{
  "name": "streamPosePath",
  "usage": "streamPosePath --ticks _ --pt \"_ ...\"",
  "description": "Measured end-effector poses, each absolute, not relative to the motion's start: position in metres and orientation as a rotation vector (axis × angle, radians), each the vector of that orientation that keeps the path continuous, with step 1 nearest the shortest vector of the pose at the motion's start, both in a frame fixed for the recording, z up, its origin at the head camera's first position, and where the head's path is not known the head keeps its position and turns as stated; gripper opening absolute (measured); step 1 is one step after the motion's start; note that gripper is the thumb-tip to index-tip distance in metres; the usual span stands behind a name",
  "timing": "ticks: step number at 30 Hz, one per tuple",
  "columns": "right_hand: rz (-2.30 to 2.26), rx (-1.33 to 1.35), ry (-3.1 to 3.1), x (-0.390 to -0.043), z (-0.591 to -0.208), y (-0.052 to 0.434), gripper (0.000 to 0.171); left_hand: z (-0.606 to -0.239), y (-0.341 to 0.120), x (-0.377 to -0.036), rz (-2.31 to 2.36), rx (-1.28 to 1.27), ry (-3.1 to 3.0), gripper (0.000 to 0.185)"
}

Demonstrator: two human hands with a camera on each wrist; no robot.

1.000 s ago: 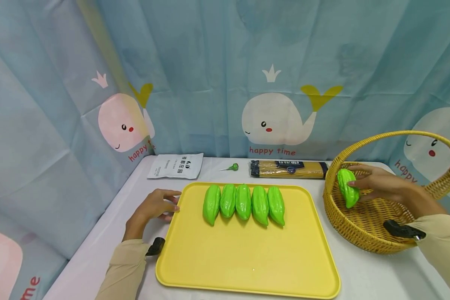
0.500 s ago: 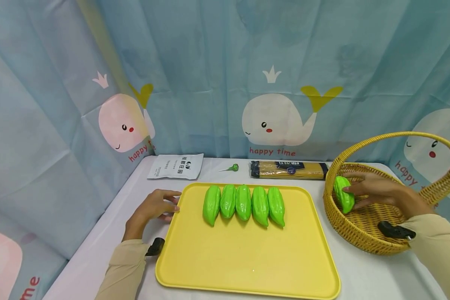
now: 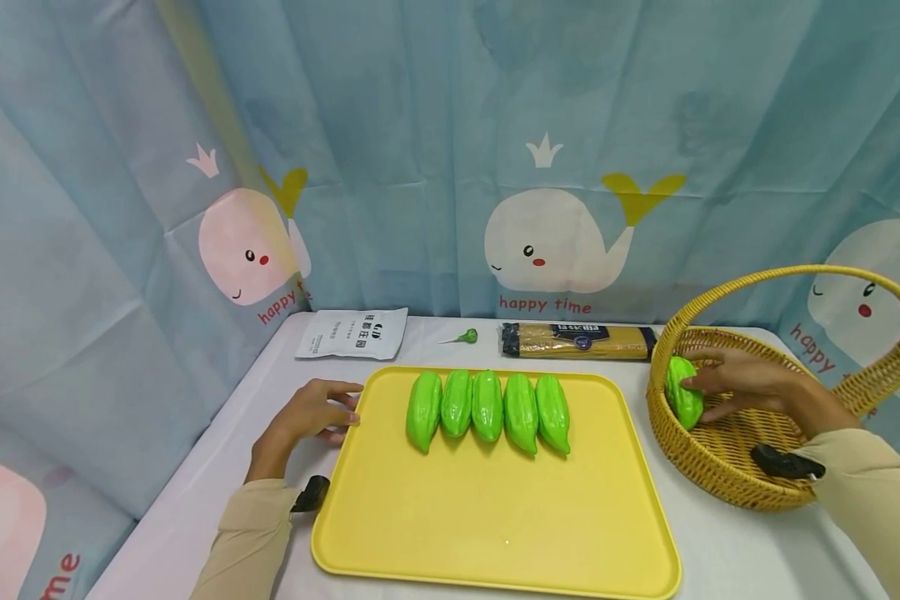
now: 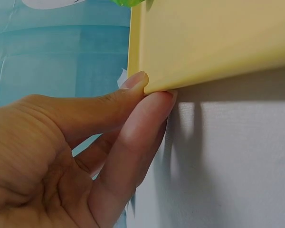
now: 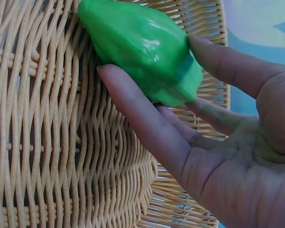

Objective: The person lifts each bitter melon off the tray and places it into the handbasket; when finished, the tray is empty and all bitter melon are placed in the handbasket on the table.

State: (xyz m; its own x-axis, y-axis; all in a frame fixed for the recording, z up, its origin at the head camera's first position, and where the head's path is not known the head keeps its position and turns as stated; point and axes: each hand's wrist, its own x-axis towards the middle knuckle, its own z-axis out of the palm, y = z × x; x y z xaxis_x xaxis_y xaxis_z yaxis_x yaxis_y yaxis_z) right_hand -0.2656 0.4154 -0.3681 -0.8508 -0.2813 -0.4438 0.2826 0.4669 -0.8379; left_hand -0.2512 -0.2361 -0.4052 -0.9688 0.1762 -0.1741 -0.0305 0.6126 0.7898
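Observation:
In the head view my right hand (image 3: 750, 382) reaches into the yellow wicker basket (image 3: 690, 461). It holds a glossy green bitter melon (image 3: 682, 396), ridged and pointed, near the basket's left inner wall. Fingers lie on both sides of this melon in the right wrist view, beside the woven wall. My left hand (image 3: 315, 412) pinches the left rim of the yellow tray (image 3: 495, 517); the left wrist view shows the thumb on the rim and a finger below it. Several similar bitter melons (image 3: 487, 406) lie side by side in the upper part of the tray.
Behind the tray lie a white pouch (image 3: 354, 333), a small green object with a thin pale stem (image 3: 465, 336) and a pack of spaghetti (image 3: 577, 341). The basket's tall arched handle (image 3: 795, 271) rises over my right hand. Whale-printed curtains (image 3: 420, 167) hang behind and at the left.
My right hand has lowered the bitter melon slightly left and down, toward the basket's left wall. The left hand, the tray and its row of melons stay put.

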Motion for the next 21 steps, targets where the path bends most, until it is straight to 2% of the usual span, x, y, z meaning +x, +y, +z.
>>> streamPosePath --ticks 16,18,21 --pt "-1.399 -0.013 2.388 -0.256 -0.359 0.438 0.081 -0.407 -0.237 -0.253 1.283 0.1 2.605 0.056" --pt "-1.441 -0.024 2.396 -0.254 -0.357 0.441 0.077 -0.407 -0.237 -0.252 1.28 0.105 2.604 0.056" --pt "-1.492 -0.047 2.414 -0.248 -0.354 0.444 0.062 -0.406 -0.237 -0.251 1.295 0.11 2.595 0.057"
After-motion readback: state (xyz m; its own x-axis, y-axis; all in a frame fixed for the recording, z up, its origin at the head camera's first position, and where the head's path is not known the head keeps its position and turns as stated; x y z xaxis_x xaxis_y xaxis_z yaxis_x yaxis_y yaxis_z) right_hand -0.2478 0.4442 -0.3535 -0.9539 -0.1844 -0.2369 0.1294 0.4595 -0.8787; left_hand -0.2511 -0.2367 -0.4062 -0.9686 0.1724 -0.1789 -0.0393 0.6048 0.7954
